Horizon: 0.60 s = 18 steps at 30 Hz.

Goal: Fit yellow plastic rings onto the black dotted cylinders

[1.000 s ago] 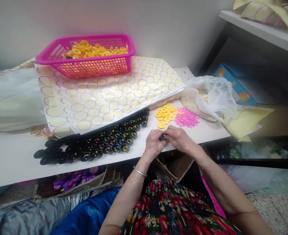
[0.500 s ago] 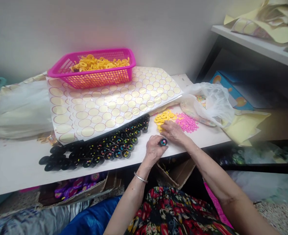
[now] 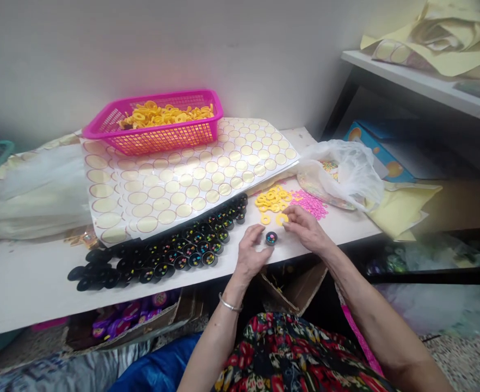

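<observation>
My left hand [image 3: 251,251] pinches a small black cup [image 3: 271,238] with coloured beads inside, resting at the white table's front edge. My right hand [image 3: 305,226] is just right of the cup, fingers closed on a yellow ring [image 3: 281,219] at the near edge of a small pile of yellow rings [image 3: 271,198]. A patch of pink beads [image 3: 310,202] lies beside that pile. Several more black cups [image 3: 174,251] filled with beads stand in rows to the left.
A sheet of round stickers [image 3: 183,174] covers the table's [image 3: 28,283] middle, with a pink basket [image 3: 158,122] of yellow rings on its far end. A clear plastic bag [image 3: 346,169] lies at the right. A cardboard box [image 3: 293,283] sits under the table edge.
My hands were together on the black cup. The right hand then reached to the yellow ring pile and drew back with a ring, while the left kept the cup on the table.
</observation>
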Motion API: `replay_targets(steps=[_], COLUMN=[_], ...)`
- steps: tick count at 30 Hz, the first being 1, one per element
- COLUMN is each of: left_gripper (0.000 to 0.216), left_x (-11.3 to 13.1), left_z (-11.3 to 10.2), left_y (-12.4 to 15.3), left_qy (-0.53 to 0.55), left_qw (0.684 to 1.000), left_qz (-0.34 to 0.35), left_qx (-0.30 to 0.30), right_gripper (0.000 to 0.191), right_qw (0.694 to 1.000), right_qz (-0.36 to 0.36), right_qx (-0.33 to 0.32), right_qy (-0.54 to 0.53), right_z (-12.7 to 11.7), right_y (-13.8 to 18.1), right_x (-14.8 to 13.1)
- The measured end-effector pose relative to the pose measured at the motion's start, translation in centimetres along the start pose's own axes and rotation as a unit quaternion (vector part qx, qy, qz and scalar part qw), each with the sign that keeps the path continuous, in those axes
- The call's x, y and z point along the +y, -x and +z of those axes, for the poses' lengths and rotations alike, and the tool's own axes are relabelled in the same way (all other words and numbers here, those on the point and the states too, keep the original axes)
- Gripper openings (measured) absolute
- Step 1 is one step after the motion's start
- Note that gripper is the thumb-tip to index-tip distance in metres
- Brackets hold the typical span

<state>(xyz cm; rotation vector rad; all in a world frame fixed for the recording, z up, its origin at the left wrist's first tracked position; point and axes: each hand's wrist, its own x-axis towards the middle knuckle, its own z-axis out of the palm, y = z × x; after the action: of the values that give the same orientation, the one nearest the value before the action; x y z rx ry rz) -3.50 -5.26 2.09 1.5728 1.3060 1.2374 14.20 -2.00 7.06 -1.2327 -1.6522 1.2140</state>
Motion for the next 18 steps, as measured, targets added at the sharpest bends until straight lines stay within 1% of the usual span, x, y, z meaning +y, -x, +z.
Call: replay_targets(steps=[2,3,5,7,9,11,13,15,17,18], left_gripper=[0.036,0.032,0.028,0.025,0.023,0.021,0.019,0.017,0.018,0.019], left_x=[1.2,1.9,3.3,4.2,4.6,4.7,4.8,5.1,5.3,5.4], left_z=[-0.6,-0.7,-0.8,-0.6,-0.3,-0.1,0.2,0.4,0.5,0.5], left_y=[1.3,2.0,3.2,3.9,3.9,3.4,2.7,2.1,1.5,1.3], left_qy=[0.100,0.147,0.220,0.258,0.273,0.277,0.276,0.280,0.295,0.300], left_qw=[0.992,0.983,0.958,0.935,0.922,0.914,0.913,0.914,0.911,0.911], left_qz=[-0.065,-0.105,-0.184,-0.240,-0.274,-0.295,-0.300,-0.294,-0.288,-0.282], left_qx=[0.034,0.034,-0.005,-0.041,-0.037,-0.016,-0.007,-0.009,-0.009,0.000], right_gripper=[0.027,0.027,0.025,0.023,0.024,0.027,0.025,0.022,0.022,0.022], right_qw=[0.993,0.989,0.983,0.984,0.988,0.993,0.991,0.981,0.972,0.969], right_qz=[0.034,0.048,0.064,0.062,0.044,0.008,-0.041,-0.086,-0.118,-0.129], right_qx=[-0.047,-0.067,-0.092,-0.102,-0.115,-0.115,-0.092,-0.061,-0.035,-0.018], right_qy=[-0.098,-0.124,-0.145,-0.134,-0.091,-0.013,0.086,0.163,0.199,0.210], right_z=[0.1,0.4,1.3,2.2,2.8,3.1,3.2,3.1,2.9,2.9], right_y=[2.2,3.3,4.9,5.9,6.3,6.1,5.8,5.2,4.6,4.3], right_x=[-0.4,-0.5,-0.7,-0.9,-1.1,-1.3,-1.4,-1.3,-1.1,-0.9])
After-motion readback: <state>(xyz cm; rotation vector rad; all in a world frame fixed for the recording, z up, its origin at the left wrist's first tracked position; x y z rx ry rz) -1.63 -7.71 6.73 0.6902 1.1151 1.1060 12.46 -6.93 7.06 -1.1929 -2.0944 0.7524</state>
